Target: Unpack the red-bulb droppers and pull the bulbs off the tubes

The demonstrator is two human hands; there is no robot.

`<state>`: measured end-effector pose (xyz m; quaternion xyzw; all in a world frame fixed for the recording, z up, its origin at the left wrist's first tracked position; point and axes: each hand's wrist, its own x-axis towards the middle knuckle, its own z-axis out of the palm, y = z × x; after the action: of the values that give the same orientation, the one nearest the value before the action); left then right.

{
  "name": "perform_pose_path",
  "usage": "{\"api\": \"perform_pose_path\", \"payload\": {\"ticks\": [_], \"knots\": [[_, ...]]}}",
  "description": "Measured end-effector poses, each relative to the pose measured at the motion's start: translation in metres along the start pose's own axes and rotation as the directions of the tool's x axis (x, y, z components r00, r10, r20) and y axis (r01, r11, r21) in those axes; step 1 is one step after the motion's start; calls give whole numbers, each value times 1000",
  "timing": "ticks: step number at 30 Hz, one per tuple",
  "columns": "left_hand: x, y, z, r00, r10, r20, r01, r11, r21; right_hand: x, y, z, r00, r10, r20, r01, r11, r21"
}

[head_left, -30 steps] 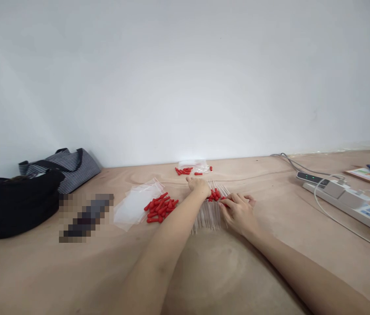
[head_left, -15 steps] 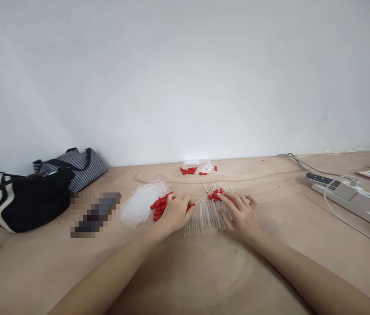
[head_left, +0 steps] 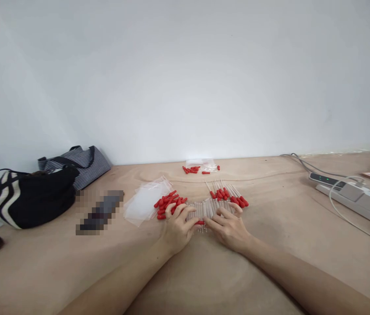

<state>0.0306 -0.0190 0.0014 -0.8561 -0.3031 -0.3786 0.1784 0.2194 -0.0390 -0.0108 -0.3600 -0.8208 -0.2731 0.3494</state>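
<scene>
My left hand (head_left: pixel 178 225) has its thumb and index finger closed on a red rubber bulb (head_left: pixel 200 222). Right beside that bulb, my right hand (head_left: pixel 227 225) rests with bent fingers over a row of thin clear tubes (head_left: pixel 209 206); what its fingertips pinch is hidden. A pile of loose red rubber bulbs (head_left: pixel 170 202) lies by my left fingers. Beyond my right hand lie several droppers (head_left: pixel 221 192), clear tubes with red bulbs fitted on their near ends; a few more are fanned out to the right.
Clear zip bags (head_left: pixel 147 199) are stacked left of the bulbs. More red bulbs (head_left: pixel 191 169) and a small bag (head_left: pixel 201 162) lie near the wall. Two bags, one black (head_left: pixel 40 197) and one striped (head_left: pixel 88 168), sit at left by a blurred dark object (head_left: pixel 101 213). A power strip (head_left: pixel 352 205) with cables is at right.
My right hand has drawn back from the fitted droppers toward the near ends of the clear tubes. My left hand has shifted nearer with a red bulb, and the two hands are closer together.
</scene>
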Motion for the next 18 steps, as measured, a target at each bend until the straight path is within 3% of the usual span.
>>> {"api": "perform_pose_path", "payload": {"ticks": [6,18], "knots": [[-3,1,-2,999,-2,-49,4,999,51,-1,3,-2,995,-80,61,81,997,-10],[-5,2,1,998,-4,-62,5,1000,23,-3,1,-5,981,-13,196,6,999,32]]}}
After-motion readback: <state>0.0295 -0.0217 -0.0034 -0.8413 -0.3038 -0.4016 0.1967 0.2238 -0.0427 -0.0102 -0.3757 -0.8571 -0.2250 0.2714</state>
